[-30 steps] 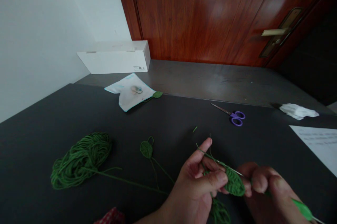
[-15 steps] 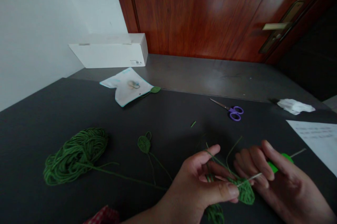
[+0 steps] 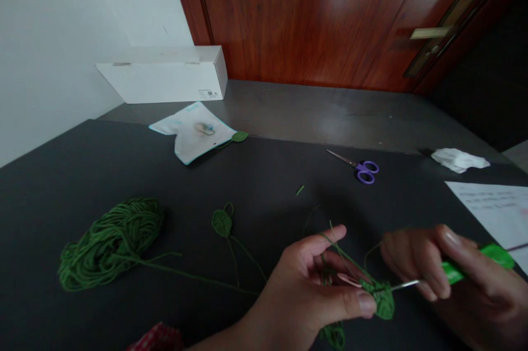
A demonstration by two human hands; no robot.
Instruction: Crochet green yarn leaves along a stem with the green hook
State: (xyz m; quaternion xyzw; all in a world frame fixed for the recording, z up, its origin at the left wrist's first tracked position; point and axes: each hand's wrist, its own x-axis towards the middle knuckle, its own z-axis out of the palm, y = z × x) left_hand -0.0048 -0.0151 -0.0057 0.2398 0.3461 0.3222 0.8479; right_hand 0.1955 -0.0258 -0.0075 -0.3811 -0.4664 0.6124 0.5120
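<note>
Pinching the soft, floppy crocheted leaf point(image 3: 381, 299) near its edge with my left hand point(image 3: 305, 285), I keep the crochet hook point(image 3: 497, 254) clamped in my right hand point(image 3: 449, 268); its tip seems buried in the stitches.

left hand point(image 3: 307, 285): pinches green crochet leaf point(image 3: 381, 299)
right hand point(image 3: 466, 279): grips green-handled crochet hook point(image 3: 474, 263), shaft touching leaf
table point(image 3: 124, 169): green yarn ball point(image 3: 111, 243), purple scissors point(image 3: 365, 172)

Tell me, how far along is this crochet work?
Done: two leaves look finished, one near the yarn ball and another by the packet.

In hand: a third leaf, pinched by the left hand, with the right hand putting a hook into it.

Left: this leaf appears unfinished, since the hook is in it, and plenty of yarn remains in the ball.
</note>
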